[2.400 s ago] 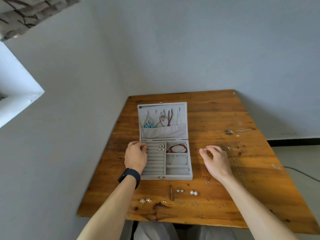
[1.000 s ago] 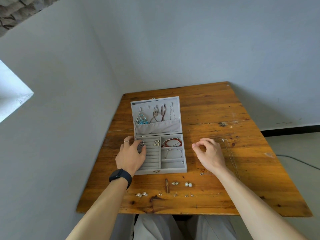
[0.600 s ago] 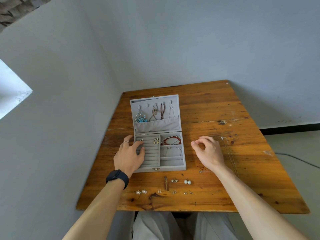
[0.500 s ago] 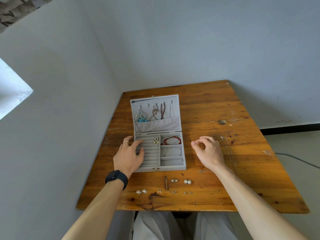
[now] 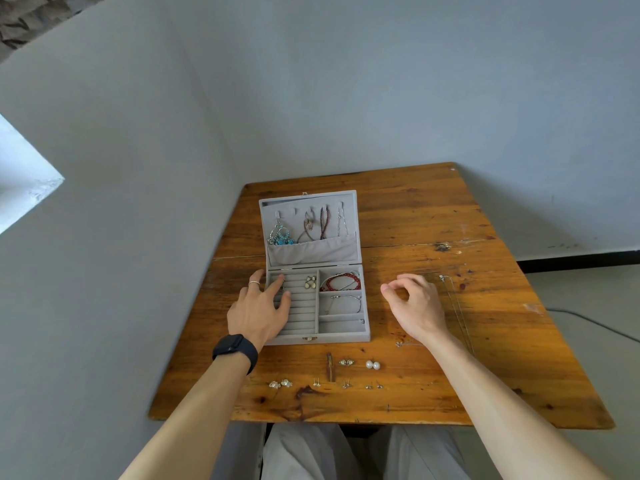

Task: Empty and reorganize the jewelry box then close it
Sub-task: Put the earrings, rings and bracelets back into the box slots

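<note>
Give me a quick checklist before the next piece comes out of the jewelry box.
1. Lid open: ok.
2. Left hand at the ring rolls: ok, fingers rest on them.
3. Right hand free: cannot tell; thumb and forefinger meet, anything pinched is too small to see.
4. Box emptied: not ok; gold earrings, red bracelet, silver bracelet lie inside.
5. Lid hooks cleared: not ok; turquoise earrings hang there.

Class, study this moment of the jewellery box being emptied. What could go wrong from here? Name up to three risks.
1. The stud earrings lie close to the table's front edge; a forearm drawing back might sweep them off.
2. The thin chain beside the right hand barely shows against the wood, so it could get snagged or dragged.
3. The necklaces hanging together in the open lid may tangle if lifted out hastily.
</note>
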